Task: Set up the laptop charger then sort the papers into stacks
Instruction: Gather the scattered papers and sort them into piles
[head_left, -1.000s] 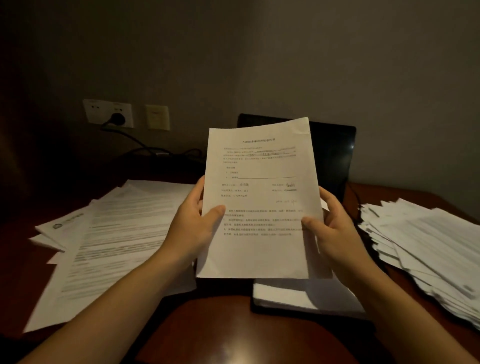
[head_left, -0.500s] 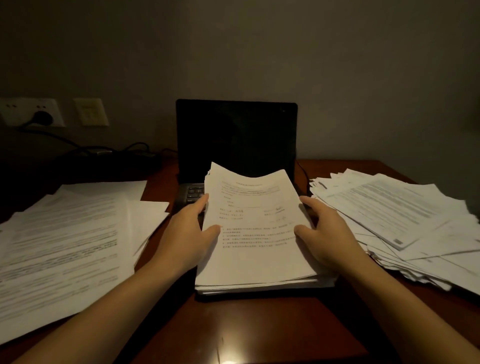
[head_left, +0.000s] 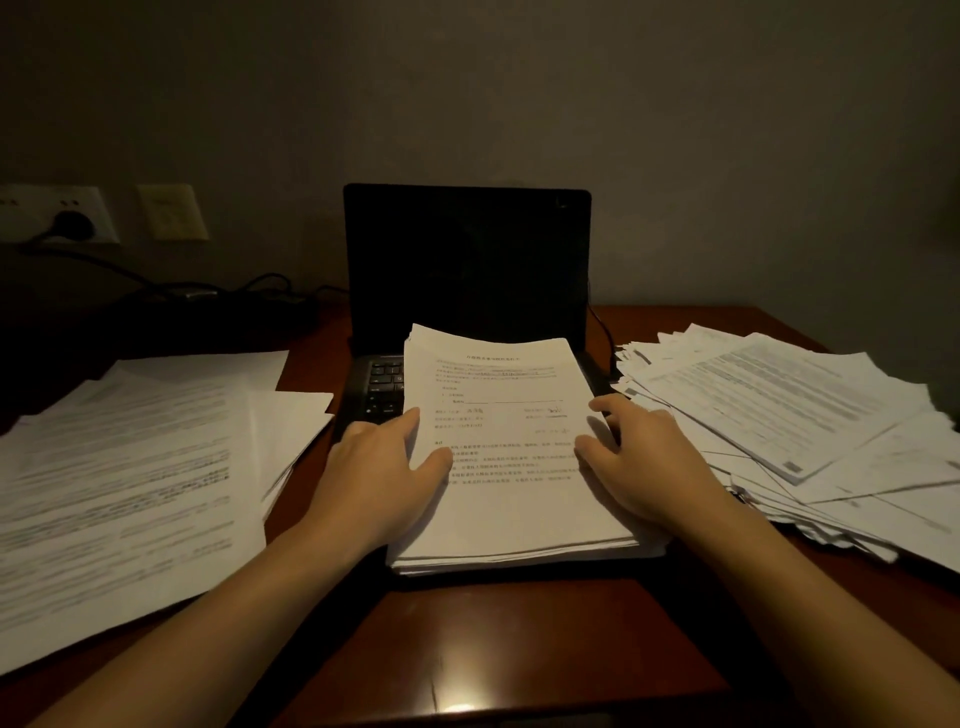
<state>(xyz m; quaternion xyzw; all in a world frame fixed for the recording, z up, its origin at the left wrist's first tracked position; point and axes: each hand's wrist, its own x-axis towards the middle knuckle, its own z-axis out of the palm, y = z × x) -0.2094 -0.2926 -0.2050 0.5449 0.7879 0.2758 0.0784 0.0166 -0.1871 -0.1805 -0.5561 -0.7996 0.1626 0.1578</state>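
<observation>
Resting on the middle stack (head_left: 509, 514): left hand (head_left: 379, 478) and right hand (head_left: 649, 462), 1 at each side edge, thumbs on the top sheet.
State of fingers (head_left: 400, 422): loosely extended along the edges, released (flat contact only).
Middle stack: lying on the open laptop (head_left: 467, 270), covering most of its keyboard.
Other papers: left pile (head_left: 130, 467) and right pile (head_left: 805, 415), spread on the bench (head_left: 493, 639).
At the wall socket (head_left: 101, 205): charger plug (head_left: 70, 226) seated in it.

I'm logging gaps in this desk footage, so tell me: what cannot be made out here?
Head view:
- Laptop keyboard: mostly covered by the middle paper stack.
- Wall socket: cut off by the left edge.
- Left pile text: blurred, unreadable.
- Cable end at the laptop's right side: lost in shadow beside the right pile.
</observation>
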